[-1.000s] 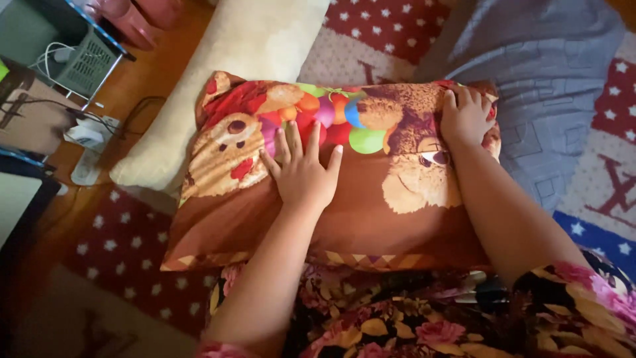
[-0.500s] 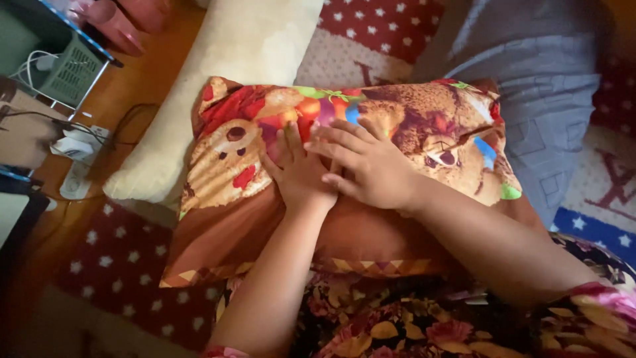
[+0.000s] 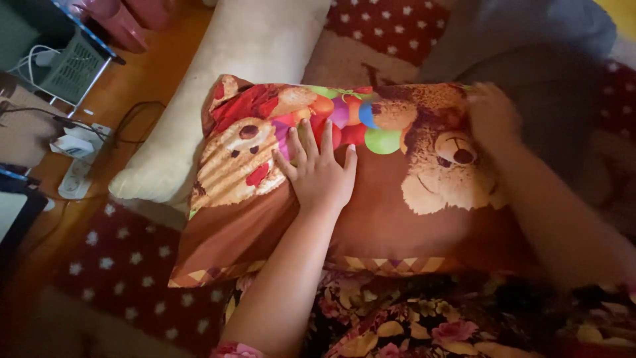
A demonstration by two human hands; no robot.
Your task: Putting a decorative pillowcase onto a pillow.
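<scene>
Far left, on the bare orange-brown wooden floor (image 3: 142,79): a white plastic power strip (image 3: 78,169) with a white plug block seated in it and dark cables trailing off, set beside a grey slatted plastic basket (image 3: 69,63); the strip lies flat against the furniture, near its cords.

Next: a long cream plush bolster pillow (image 3: 218,79), lying lengthwise from the top edge down toward the left, partly on a red fabric mat with white stars (image 3: 122,255). Its lower right flank is overlapped by the next item.

Centre: a brown rectangular pillow in a printed cotton case showing teddy bears and coloured balloons (image 3: 391,219), lying flat across the person's lap, long side left to right, zigzag-trimmed hem nearest the body. It sits where both arms can reach it without stretching.

Left hand (image 3: 321,176): palm down, fingers spread and flat on the middle of the case, clasping nothing; judged to be pinning the fabric so it does not slide.

Right hand (image 3: 491,116): blurred, at the upper right corner of the same pillow, fingers curled over the edge. Whether it pinches the cloth or merely presses cannot be told.

Far right: a grey-blue folded cloth (image 3: 550,73) lying behind that corner.

Bottom edge: a dark floral-print garment (image 3: 424,318) with pink roses, covering the lap under the pillow hem.
</scene>
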